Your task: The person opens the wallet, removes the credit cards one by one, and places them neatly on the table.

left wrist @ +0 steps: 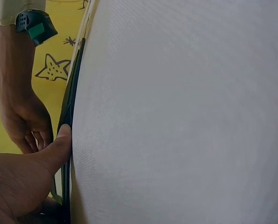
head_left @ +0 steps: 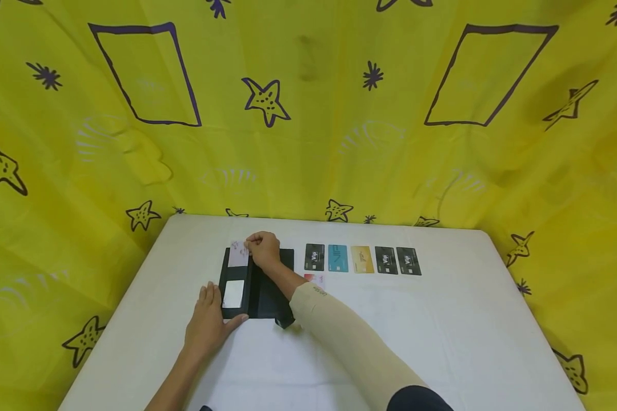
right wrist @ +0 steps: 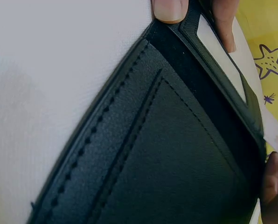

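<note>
A black wallet [head_left: 267, 294] lies unfolded on the white table, and its stitched inner side [right wrist: 176, 154] fills much of the right wrist view. My right hand [head_left: 265, 251] pinches the right edge of a pale patterned card [head_left: 239, 254] at the top of the wallet's left panel; the card's lower end meets the panel. My left hand [head_left: 207, 322] rests along the wallet's lower left, thumb on the bottom edge, fingers straight at the left side. Lower on that panel shows a white rectangle [head_left: 233, 294].
Right of the wallet stand several cards in a row: black [head_left: 315, 257], blue [head_left: 337, 258], gold [head_left: 362, 260] and two more black. A red and white card [head_left: 315, 279], partly behind my right sleeve, lies below them. A yellow patterned curtain [head_left: 308, 114] hangs behind the table [head_left: 442, 319].
</note>
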Demonstrator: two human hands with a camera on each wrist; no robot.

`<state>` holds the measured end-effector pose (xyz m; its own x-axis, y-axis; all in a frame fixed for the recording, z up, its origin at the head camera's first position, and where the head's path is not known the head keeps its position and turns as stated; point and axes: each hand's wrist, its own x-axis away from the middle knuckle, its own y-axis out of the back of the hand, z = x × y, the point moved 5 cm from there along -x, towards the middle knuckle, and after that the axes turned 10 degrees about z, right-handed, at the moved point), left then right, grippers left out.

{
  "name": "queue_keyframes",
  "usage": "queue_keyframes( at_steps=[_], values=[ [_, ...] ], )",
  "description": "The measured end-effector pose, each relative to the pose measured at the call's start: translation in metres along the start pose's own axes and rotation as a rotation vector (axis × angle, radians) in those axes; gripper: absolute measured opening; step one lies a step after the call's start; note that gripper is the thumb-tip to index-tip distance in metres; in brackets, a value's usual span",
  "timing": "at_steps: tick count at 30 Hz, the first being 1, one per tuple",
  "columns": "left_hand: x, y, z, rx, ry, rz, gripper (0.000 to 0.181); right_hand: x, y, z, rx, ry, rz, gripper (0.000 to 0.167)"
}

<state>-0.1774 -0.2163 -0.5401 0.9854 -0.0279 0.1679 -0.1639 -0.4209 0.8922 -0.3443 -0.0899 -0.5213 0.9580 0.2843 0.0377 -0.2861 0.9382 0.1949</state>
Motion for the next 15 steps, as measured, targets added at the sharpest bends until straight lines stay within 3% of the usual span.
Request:
queue_keyframes(
  at_steps=[5, 15],
  values=[
    [0.0007, 0.0013, 0.0000, 0.001, 0.002, -0.007, 0.106, 0.0012, 0.0008, -0.0013, -0.004, -0.018, -0.012, 0.014],
    [-0.0004, -0.0003, 0.0008, -0.006, -0.004, 0.001, 0.106, -0.0015, 0.0061, -0.0036, -0.158, 0.030, -0.158, 0.015]
  ],
)
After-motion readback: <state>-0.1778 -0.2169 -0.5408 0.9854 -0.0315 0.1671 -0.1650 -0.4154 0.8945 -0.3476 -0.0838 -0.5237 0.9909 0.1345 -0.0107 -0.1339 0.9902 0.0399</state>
